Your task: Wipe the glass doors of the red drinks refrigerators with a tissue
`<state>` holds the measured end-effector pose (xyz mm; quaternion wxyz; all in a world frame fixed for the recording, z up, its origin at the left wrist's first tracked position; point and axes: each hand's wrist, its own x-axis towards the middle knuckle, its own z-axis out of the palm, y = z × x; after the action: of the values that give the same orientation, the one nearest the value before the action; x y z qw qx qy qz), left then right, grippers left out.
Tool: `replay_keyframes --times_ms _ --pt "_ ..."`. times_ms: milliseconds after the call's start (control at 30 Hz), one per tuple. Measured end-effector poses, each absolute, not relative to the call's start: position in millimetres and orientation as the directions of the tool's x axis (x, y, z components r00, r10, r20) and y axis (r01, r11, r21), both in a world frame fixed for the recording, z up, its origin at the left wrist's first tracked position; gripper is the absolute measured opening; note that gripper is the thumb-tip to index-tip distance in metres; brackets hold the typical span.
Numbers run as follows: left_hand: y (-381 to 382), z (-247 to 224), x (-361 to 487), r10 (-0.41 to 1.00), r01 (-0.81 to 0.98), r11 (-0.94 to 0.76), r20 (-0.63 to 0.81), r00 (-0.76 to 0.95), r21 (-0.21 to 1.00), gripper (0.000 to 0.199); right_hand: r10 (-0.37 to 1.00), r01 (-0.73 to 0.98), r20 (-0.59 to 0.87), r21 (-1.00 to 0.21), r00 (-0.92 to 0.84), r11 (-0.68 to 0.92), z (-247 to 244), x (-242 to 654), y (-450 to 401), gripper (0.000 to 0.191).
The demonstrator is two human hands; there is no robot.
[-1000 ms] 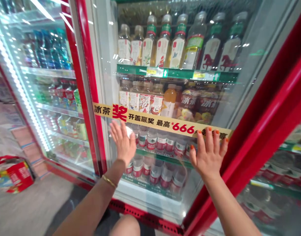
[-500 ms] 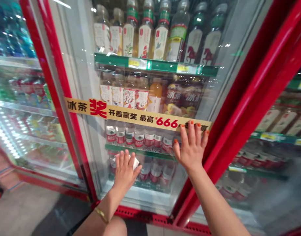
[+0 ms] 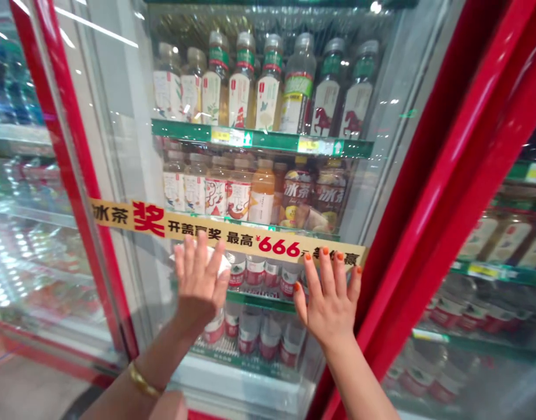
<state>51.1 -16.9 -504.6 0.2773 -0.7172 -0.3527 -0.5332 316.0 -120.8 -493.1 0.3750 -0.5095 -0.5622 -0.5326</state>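
Observation:
My left hand (image 3: 200, 280) lies flat on the glass door (image 3: 132, 140), fingers stretched out. It presses a white wipe, perhaps a tissue (image 3: 224, 265), against the pane; most of that is hidden under the fingers. Just above is a yellow sticker strip (image 3: 241, 240) with black and red lettering. My right hand (image 3: 331, 300) rests palm-down on the same door near its right edge, fingers spread, with fingertips at the strip's right end. Nothing shows in it. Behind the pane stand tea bottles (image 3: 241, 87) and, lower down, clear bottles with red labels (image 3: 268, 338).
Red door frames (image 3: 442, 192) flank the pane. Green-edged shelves (image 3: 272, 137) carry price tags inside. More glass-fronted drink coolers stand at left and right. A grey floor (image 3: 23, 385) shows at lower left, and my knee (image 3: 169, 405) is near the bottom edge.
My left hand has slid up the glass with the white wipe, from the lower shelves to just under the strip. My right hand stays near the strip's right end. The view has tilted upward.

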Motion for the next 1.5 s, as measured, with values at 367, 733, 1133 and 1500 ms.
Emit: replay_keyframes --times_ms 367,733,1133,1500 --pt "26.7 -487.0 -56.7 0.323 0.822 -0.561 0.941 0.103 0.102 0.081 0.158 0.974 0.969 0.205 -0.188 -0.093 -496.0 318.1 -116.8 0.085" --pt "-4.8 -552.4 6.1 0.048 0.59 -0.682 0.778 0.626 -0.433 0.075 0.172 0.973 0.967 0.209 -0.19 -0.099 -495.5 318.3 -118.7 0.085" --pt "-33.1 -499.0 87.2 0.1 0.7 -0.669 0.903 0.419 -0.25 0.086 0.167 0.968 0.963 0.231 -0.212 -0.102 -491.6 315.8 -121.8 0.081" --pt "-9.4 -484.7 31.4 0.394 0.797 -0.499 0.908 -0.14 0.34 0.087 0.172 0.972 0.966 0.213 -0.194 -0.099 -499.5 318.3 -119.7 0.088"
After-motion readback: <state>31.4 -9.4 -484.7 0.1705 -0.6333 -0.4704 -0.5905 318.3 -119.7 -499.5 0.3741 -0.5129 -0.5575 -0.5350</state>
